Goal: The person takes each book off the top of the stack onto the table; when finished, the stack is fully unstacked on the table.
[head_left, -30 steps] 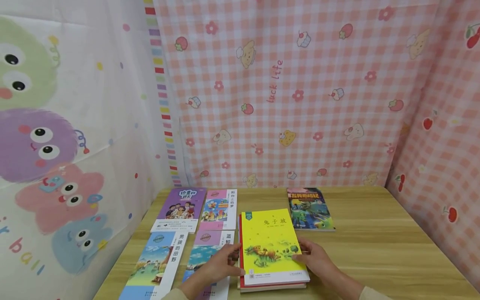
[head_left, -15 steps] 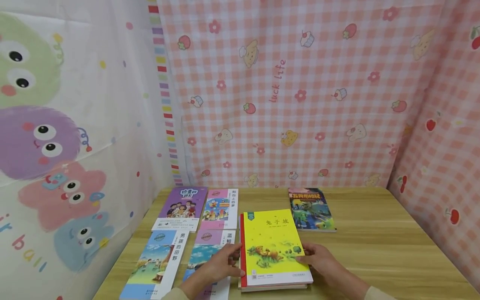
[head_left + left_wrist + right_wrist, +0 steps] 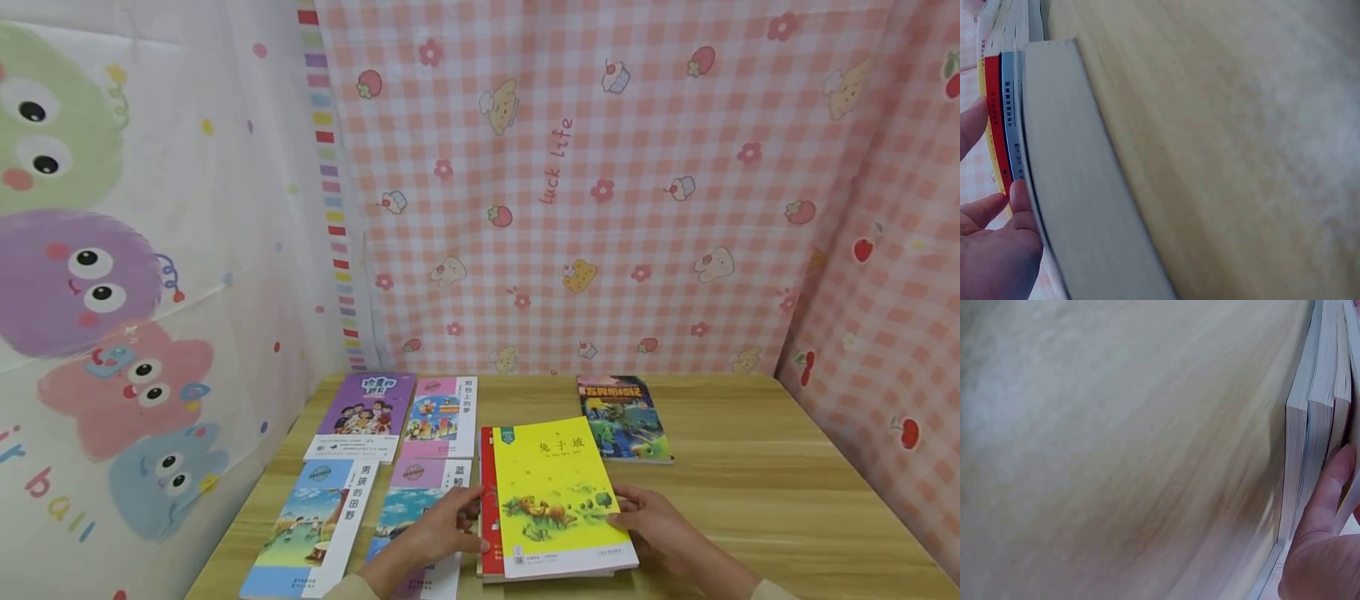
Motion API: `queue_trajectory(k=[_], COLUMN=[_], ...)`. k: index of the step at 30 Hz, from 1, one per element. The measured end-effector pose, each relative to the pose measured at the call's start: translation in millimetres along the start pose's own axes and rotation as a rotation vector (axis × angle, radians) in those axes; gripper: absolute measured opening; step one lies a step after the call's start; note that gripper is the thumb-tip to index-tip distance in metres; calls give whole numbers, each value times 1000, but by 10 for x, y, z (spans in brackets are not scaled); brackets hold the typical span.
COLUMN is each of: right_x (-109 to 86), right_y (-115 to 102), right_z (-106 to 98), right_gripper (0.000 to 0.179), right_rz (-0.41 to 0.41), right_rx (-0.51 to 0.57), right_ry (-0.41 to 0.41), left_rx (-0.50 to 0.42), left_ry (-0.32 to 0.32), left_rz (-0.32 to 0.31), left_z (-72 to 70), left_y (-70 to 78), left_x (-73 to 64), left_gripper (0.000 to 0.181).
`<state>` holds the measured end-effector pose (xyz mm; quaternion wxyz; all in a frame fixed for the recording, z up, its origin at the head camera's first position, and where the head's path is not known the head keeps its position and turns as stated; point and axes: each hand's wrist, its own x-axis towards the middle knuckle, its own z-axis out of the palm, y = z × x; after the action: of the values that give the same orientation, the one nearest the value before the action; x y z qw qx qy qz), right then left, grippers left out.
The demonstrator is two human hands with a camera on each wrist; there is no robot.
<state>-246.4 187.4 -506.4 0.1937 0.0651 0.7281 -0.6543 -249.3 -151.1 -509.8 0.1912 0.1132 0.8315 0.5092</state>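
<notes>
A yellow paperback book tops a small stack near the front middle of the table, shifted right and slightly turned. My right hand pinches its right edge, thumb on the cover. In the right wrist view a finger reaches between this book and the page edges below. Under it, a strip of a red book shows along the left. Against the stack's left side rest the fingertips of my left hand, touching the red spine and a blue spine in the left wrist view.
Left of the stack lie a purple book, a pink-and-white book, a blue-and-white book and another partly under my left arm. Behind right is a dinosaur-cover book. Printed curtains enclose the wooden table.
The yellow book has slid right with my right hand, uncovering more of the red book. My left hand stays at the stack's left side.
</notes>
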Motion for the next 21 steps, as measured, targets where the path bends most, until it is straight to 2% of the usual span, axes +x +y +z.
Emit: queue_trajectory(k=[5, 12, 18, 21], right_x=[-19, -25, -18, -17], right_y=[18, 18, -15, -56], right_z=[-54, -133, -272, -342], right_gripper=[66, 73, 76, 76], right_rz=[-67, -89, -135, -149], right_rx=[49, 88, 119, 124], right_ry=[-79, -85, -156, -163], left_rx=[-3, -19, -33, -33], left_ry=[1, -10, -10, -12], left_rz=[3, 25, 30, 40], left_z=[-2, 0, 7, 8], left_y=[3, 13, 13, 8], left_x=[-3, -13, -19, -21], left_gripper=[81, 82, 82, 81])
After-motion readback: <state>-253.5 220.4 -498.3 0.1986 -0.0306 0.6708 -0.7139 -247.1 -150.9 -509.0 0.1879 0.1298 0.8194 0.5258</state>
